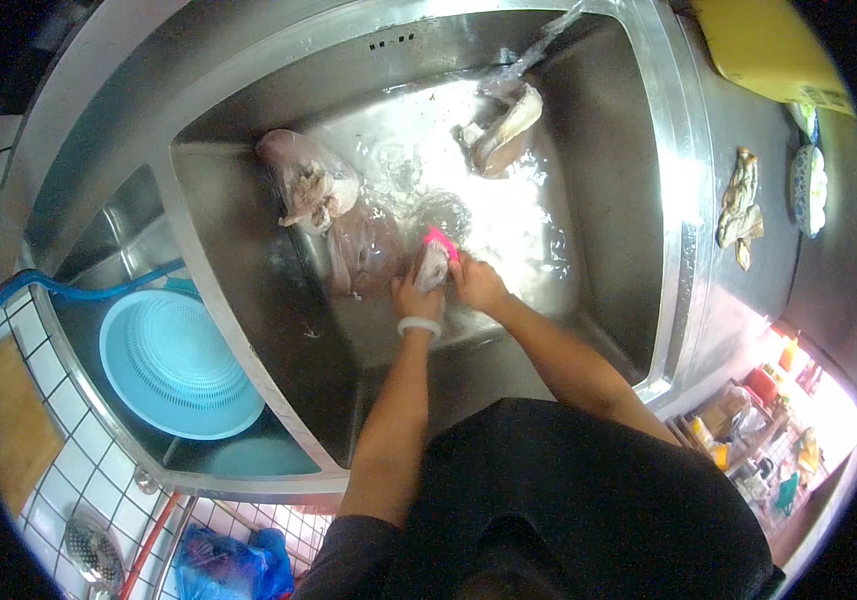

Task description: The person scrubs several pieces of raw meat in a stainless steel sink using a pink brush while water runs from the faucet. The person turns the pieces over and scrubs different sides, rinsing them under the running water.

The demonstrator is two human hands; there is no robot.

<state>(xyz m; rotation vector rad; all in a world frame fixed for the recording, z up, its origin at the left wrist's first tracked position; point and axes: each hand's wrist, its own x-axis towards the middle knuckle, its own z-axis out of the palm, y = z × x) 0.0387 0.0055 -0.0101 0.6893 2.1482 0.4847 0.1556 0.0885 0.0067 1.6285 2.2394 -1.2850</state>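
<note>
Low in the stainless-steel sink (pixel 616 217), my left hand (pixel 417 298), with a white bangle at its wrist, grips a pale piece of raw meat or offal (pixel 432 271). My right hand (pixel 481 281) holds a small bright pink tool (pixel 439 240) against the top of that piece. The tool's working side is hidden. Just left of my hands lies a pinkish raw piece (pixel 364 251) in shallow water, touching a larger one with a torn pale end (pixel 312 184). Another raw piece (pixel 507 131) sits at the far right, near a stream of water (pixel 548 41).
A light-blue plastic colander (pixel 180 364) stands in the left basin, beside a blue hose (pixel 105 289). On the right counter are a brownish wrinkled piece (pixel 741 206), a patterned dish (pixel 807 191) and a yellow container (pixel 773 52). A blue plastic bag (pixel 233 562) lies lower left.
</note>
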